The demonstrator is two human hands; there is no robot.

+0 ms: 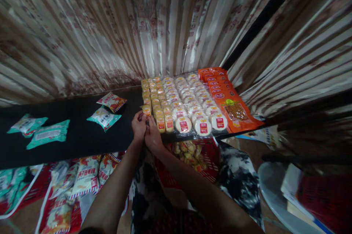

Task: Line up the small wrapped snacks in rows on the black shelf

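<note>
My left hand and my right hand meet at the near edge of a black shelf. Both pinch a small yellow snack packet at the front of the leftmost row. Rows of small yellow packets run back from there. Beside them lie rows of round white cakes with red labels. Orange flat packs overlap in a line at the right end.
Green packets and a red-and-white packet lie loose on the shelf's left half. A red basket with snacks sits below the shelf. Bagged snacks pile at lower left. A striped curtain hangs behind.
</note>
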